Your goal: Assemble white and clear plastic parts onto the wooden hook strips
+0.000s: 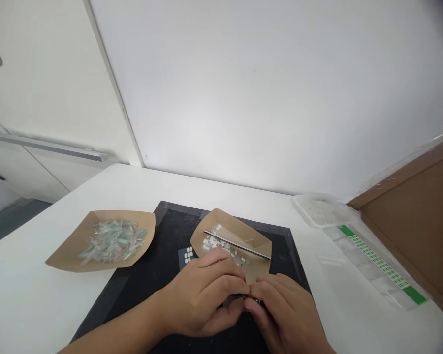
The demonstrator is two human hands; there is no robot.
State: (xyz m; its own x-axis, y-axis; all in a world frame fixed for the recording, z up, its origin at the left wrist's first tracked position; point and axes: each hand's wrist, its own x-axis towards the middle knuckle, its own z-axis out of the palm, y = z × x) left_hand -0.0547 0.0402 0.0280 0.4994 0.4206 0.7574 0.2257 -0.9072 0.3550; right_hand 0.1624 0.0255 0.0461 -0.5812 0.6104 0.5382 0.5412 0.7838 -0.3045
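My left hand and my right hand meet over the black mat, fingertips together. Both are closed on a small dark piece, mostly hidden by the fingers, so its kind does not show. Just beyond them sits a brown paper tray holding many small white pieces. A thin dark stick, perhaps tweezers, lies across that tray. Beside my left hand, a dark card carries rows of small white rounded pads.
At left, another paper tray holds a heap of clear, greenish strips. A translucent plastic container and a clear sheet with a green-and-white label strip lie at right, near a brown cardboard box. A white wall rises behind the table.
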